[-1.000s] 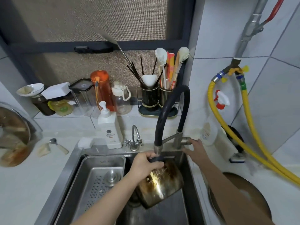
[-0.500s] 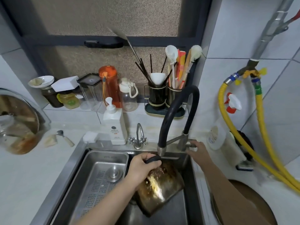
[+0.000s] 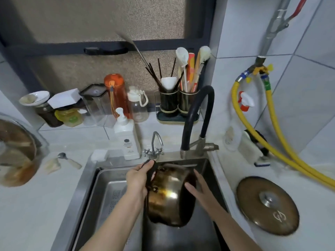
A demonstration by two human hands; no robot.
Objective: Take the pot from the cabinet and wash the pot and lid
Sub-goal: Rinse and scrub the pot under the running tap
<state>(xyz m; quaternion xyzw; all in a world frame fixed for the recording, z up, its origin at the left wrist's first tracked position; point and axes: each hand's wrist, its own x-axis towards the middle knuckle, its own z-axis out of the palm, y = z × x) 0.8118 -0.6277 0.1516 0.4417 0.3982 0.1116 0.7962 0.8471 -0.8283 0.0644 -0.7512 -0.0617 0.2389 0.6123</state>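
- Left hand (image 3: 138, 180) — fingers curled round the pot's dark handle (image 3: 151, 169), carrying the pot (image 3: 170, 196) tipped on its side above the right-hand basin of the sink (image 3: 87, 178), its bottom toward the camera.
- Right hand (image 3: 198, 187) — fingers straight, laid flat against the pot's right wall; it steadies rather than grips.
- Pot: shiny metal, stained brown in patches. It is probably rigid and moderately heavy, and slippery once wet — so the handle looks like the secure hold, with the flat palm as a second support against rolling. No running water is visible at the spout.
- Lid (image 3: 267, 205): lies flat on the counter to the right of the sink, knob up, well apart from the pot and not yet washed by the look of it. The knob is the natural place to lift it.
- Black faucet hose (image 3: 197, 113) arches over the basin just behind the pot; its spout end (image 3: 183, 153) hangs close above the rim, so lifting the pot could knock it.
- A small second tap (image 3: 155, 144) and a white soap bottle (image 3: 126, 140) stand at the sink's back edge, near the left hand.
- A steel tray (image 3: 108, 192) fills the left basin, limiting room on that side.
- Yellow hoses (image 3: 275, 140) trail across the counter behind the lid.
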